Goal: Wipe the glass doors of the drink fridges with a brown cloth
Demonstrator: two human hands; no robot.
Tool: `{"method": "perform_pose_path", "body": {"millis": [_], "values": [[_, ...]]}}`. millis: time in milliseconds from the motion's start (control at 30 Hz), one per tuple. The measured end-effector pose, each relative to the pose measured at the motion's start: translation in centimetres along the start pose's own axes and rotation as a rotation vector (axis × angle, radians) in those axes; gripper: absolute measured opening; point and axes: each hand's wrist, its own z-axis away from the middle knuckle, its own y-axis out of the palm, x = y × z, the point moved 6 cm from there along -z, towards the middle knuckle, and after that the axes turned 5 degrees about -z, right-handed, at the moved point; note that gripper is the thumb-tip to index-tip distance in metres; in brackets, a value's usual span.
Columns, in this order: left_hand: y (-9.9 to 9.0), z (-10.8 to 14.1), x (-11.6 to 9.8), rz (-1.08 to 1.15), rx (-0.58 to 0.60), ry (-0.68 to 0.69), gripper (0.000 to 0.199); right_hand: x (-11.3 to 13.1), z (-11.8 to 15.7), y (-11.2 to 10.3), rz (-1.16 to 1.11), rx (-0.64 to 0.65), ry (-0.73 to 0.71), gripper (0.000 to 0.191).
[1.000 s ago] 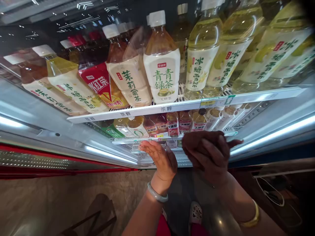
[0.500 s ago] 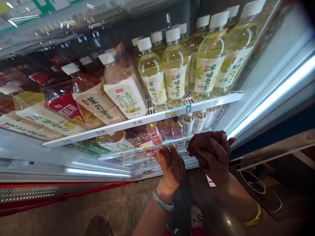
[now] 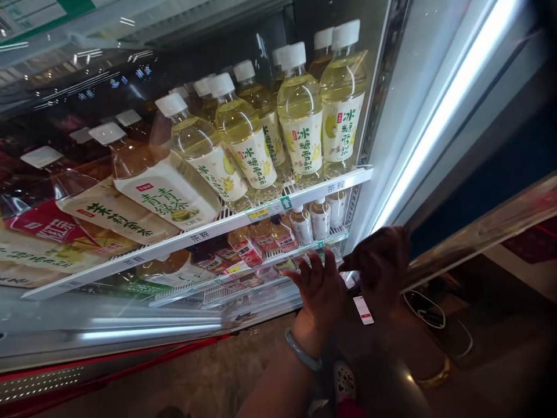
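My left hand (image 3: 319, 290), with a pale bangle (image 3: 303, 350) at the wrist, is raised in front of the lower cooler shelves, fingers apart and bent, holding nothing. Beside it on the right is my right hand (image 3: 378, 261), dark and blurred, with a gold bangle (image 3: 435, 374) on that arm; its fingers are curled and I cannot make out whether anything is in them. Above both hands, yellow drink bottles (image 3: 300, 125) with white caps stand on the upper shelf (image 3: 230, 223). A large green tea bottle (image 3: 167, 188) is left of them.
Small red-labelled bottles (image 3: 246, 247) and white bottles (image 3: 321, 220) fill the shelf below. A lit strip (image 3: 439, 128) runs along the cooler's right side. A phone-like object (image 3: 364, 310) with a lit face is low down. White cables (image 3: 429, 313) lie at the right.
The view has shifted right, so the bottles and shelves appear further left. My left hand sits slightly further right in view, its fingers more spread. My right hand looks darker.
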Motion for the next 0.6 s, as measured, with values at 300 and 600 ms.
{"method": "perform_pose_path", "body": {"millis": [300, 600], "values": [[0.9, -0.2, -2.5, 0.029, -0.005, 0.102, 0.084, 0.4, -1.8, -0.4, -0.037, 0.112, -0.121, 0.042], [4.1, 1.8, -5.0, 0.006, 0.024, 0.221, 0.067, -4.4, 3.9, -0.2, -0.059, -0.028, 0.254, 0.068]]}}
